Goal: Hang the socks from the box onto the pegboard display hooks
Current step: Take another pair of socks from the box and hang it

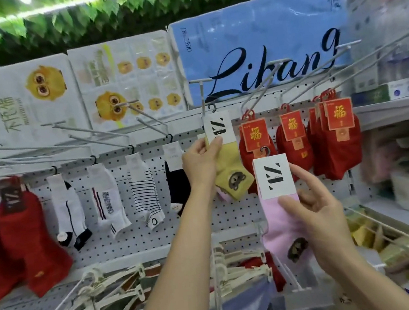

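My left hand [203, 160] grips a yellow sock with a bear patch [230, 174] by its white card, held up at the tip of a long white display hook [202, 98]; the sock's small black hanger hook sits right beside that peg. My right hand [320, 215] holds a pink sock with a bear patch [283, 227] by its white "ZZ" card, lower and to the right, in front of the white pegboard [130, 232]. The box is not in view.
Other pegs carry white, striped and black socks [145, 188] to the left and red socks with red cards [337, 147] to the right. Hangers and packaged goods [100, 298] fill the lower row. Tissue packs [257, 51] stand on top, shelves on the right.
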A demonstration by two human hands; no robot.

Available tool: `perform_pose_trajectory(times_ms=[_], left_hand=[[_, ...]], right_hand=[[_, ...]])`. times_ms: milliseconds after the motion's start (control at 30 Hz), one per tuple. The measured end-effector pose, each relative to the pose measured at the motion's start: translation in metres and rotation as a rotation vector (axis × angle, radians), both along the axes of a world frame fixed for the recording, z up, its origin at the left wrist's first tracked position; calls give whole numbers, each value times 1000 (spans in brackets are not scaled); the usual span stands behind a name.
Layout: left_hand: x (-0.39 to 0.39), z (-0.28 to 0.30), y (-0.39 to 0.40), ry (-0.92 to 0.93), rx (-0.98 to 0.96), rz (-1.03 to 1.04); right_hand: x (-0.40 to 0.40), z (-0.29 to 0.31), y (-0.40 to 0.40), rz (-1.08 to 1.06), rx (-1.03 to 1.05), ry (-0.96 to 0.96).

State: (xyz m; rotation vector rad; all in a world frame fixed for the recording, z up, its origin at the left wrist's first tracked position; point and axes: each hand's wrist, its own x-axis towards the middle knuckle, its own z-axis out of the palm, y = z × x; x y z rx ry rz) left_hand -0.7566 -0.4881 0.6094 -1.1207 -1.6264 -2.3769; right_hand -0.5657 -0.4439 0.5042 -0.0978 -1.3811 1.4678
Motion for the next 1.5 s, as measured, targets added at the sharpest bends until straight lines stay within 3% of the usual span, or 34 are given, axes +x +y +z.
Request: perform_pose_trajectory(times_ms=[400,533,667,833,1200,1500], left_hand=[[-38,-16,22,-77,-120,175],[-42,-14,19,41,-190,253],[-26,5,0,342,-101,501],[-10,37,-14,547,-47,472],[-28,48,-22,745,-91,466],[-30,51,-24,770,-113,448]], right_hand=[[-14,17,13,66,84,11],[-36,28,17,73,107,25],[-69,46,27,29,106,18],[-114,75,38,-35,127,-3],[-161,90,51,-26,154,-11],[-174,78,58,-94,189,-63]])
